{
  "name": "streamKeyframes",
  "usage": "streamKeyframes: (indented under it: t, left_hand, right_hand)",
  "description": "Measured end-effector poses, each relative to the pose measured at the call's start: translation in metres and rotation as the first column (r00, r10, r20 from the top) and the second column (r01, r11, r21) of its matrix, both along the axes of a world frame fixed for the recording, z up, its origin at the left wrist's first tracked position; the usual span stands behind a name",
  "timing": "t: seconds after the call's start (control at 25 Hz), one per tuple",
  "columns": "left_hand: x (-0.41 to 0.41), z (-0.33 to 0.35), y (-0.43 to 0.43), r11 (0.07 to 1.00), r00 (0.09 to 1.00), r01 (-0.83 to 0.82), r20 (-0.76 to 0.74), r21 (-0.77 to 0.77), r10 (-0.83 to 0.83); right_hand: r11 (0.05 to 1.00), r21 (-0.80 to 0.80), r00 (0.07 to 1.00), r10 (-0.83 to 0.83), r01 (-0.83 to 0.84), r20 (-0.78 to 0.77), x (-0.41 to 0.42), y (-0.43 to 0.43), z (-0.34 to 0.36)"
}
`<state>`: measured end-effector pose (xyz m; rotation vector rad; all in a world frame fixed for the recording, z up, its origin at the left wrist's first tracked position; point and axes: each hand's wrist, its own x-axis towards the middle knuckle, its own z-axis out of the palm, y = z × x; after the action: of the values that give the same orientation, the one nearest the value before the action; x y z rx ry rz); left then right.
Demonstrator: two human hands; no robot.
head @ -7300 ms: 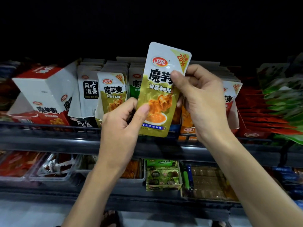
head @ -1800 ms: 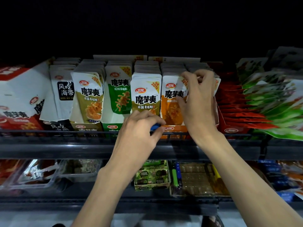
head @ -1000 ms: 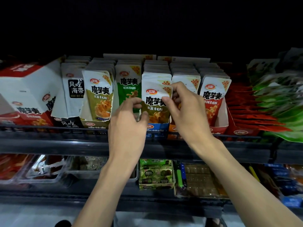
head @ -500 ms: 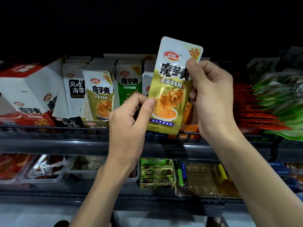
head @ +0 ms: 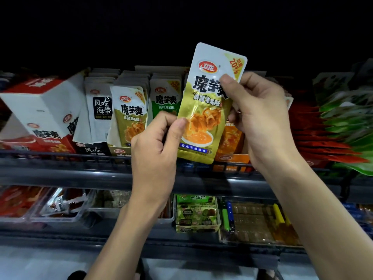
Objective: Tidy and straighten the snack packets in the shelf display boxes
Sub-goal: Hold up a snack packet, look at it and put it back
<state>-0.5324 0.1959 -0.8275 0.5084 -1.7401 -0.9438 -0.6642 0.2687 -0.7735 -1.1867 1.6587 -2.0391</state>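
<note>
One white-and-red box sits tilted at the far left of the upper shelf. Just beside it stand black-and-white packets, then olive packets upright in their display box, then green packets a little further back.

My left grip is raised in front of the shelf edge, and its thumb and forefinger pinch the lower left edge of a packet of the same olive kind. That packet is lifted clear of the boxes. I hold it upright in the air, leaning slightly right, with its printed face toward me and its bottom edge about level with the shelf rail.

My right grip pinches the packet's upper right part. The thumb lies on the front over the big black lettering, and the fingers are curled behind. Behind the packet and this grip stands an orange box, partly hidden.

Further right lie stacked red packets, and at the far right a fan of green bags, blurred.

On the lower shelf, from the left, are clear trays with red contents, a small green carton, green and blue lighters, and a tray of brownish packs.
</note>
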Motion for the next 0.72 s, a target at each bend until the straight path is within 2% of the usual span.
streamKeyframes:
  t: [0.2, 0.32, 0.4, 0.52, 0.64, 0.72]
  left_hand:
    - [0.017, 0.002, -0.013, 0.990, 0.990, -0.137, 0.020, -0.030, 0.138]
    - [0.033, 0.002, -0.027, 0.949, 0.947, -0.313, 0.059, -0.036, 0.315]
    - [0.048, 0.002, -0.041, 0.891, 0.889, -0.453, 0.088, 0.014, 0.450]
    - [0.067, 0.002, -0.056, 0.826, 0.805, -0.561, 0.264, 0.049, 0.531]
    - [0.076, 0.000, -0.060, 0.840, 0.703, -0.541, 0.531, -0.031, 0.473]
    - [0.078, -0.001, -0.060, 0.857, 0.665, -0.510, 0.594, -0.080, 0.452]
  right_hand:
    - [0.998, 0.018, 0.998, 0.065, -0.065, -0.014, 0.017, -0.019, 0.001]
    - [1.000, -0.013, 0.998, 0.012, -0.013, -0.063, 0.031, -0.040, -0.006]
    - [0.998, -0.063, 0.993, -0.013, 0.005, -0.119, 0.044, -0.055, -0.010]
    - [0.998, -0.061, 0.983, -0.022, 0.011, -0.184, 0.060, -0.077, -0.021]
    - [0.996, 0.034, 0.951, -0.068, 0.082, -0.301, 0.071, -0.100, -0.037]
    - [0.986, 0.104, 0.915, -0.082, 0.133, -0.394, 0.074, -0.112, -0.047]
